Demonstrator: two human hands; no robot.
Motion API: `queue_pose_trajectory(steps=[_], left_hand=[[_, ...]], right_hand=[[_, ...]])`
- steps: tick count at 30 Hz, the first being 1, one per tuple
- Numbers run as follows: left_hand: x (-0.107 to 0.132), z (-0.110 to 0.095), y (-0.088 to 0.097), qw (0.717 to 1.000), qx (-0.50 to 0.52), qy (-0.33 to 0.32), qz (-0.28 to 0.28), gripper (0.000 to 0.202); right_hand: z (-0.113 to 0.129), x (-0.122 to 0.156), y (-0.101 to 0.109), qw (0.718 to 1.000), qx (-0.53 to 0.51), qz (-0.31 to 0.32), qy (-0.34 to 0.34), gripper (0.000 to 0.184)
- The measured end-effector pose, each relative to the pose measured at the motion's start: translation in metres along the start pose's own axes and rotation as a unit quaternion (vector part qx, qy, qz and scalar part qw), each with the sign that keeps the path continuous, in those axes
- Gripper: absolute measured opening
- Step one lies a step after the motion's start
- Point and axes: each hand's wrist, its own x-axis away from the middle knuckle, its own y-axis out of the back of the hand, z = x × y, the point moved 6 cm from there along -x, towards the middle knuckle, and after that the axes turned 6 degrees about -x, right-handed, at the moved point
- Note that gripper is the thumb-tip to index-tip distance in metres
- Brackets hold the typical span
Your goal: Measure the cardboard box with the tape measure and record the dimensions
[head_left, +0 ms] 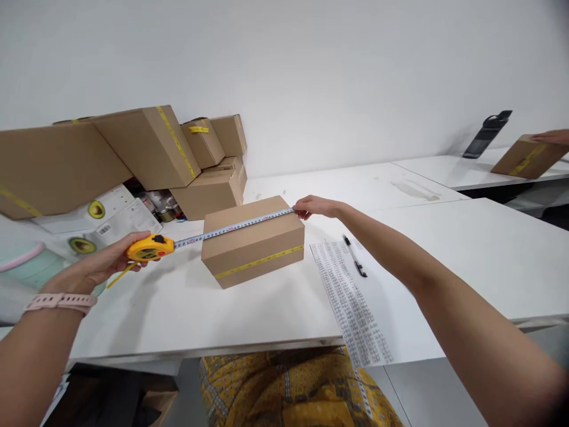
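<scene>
A brown cardboard box [255, 246] with yellow tape stands on the white table [200, 308]. My left hand [102, 264] grips a yellow tape measure case [150, 248] to the left of the box. The white tape blade [235, 226] runs across the box's top edge. My right hand [313, 207] pinches the blade's end at the box's far right corner. A pink watch band circles my left wrist.
A pile of cardboard boxes [146, 148] and printed white packages [100, 219] fills the back left. A printed sheet [351, 302] and a black pen [354, 256] lie right of the box. On a far table another person's hand [553, 137] rests on a box [527, 157], near a black bottle [486, 135].
</scene>
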Motion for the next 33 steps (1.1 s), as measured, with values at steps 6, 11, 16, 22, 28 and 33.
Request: queue_pose_trajectory(steps=[6,11,16,22,28,33], left_hand=[[-0.024,-0.003,-0.04,0.989,-0.026,0.015,0.143,0.044],[-0.032,-0.001,-0.045,0.993,0.011,0.029,0.118,0.044],[-0.036,0.009,-0.041,0.993,0.049,0.043,0.097,0.044],[-0.049,0.019,-0.042,0.987,0.127,0.061,0.073,0.032],[-0.009,-0.008,-0.047,0.994,0.102,-0.03,0.035,0.038],[0.104,0.002,-0.149,0.946,0.221,0.004,0.238,0.066]], right_hand=[[0.013,-0.008,-0.024,0.994,0.111,-0.006,-0.009,0.034],[-0.004,-0.014,-0.03,0.998,0.052,0.008,-0.041,0.048],[-0.009,-0.019,-0.03,0.997,0.037,0.016,-0.061,0.049],[0.009,-0.014,-0.034,0.997,0.026,0.019,-0.073,0.035],[0.02,0.001,-0.029,0.996,-0.014,-0.063,-0.065,0.026],[0.057,0.01,-0.017,0.979,-0.086,-0.145,0.113,0.024]])
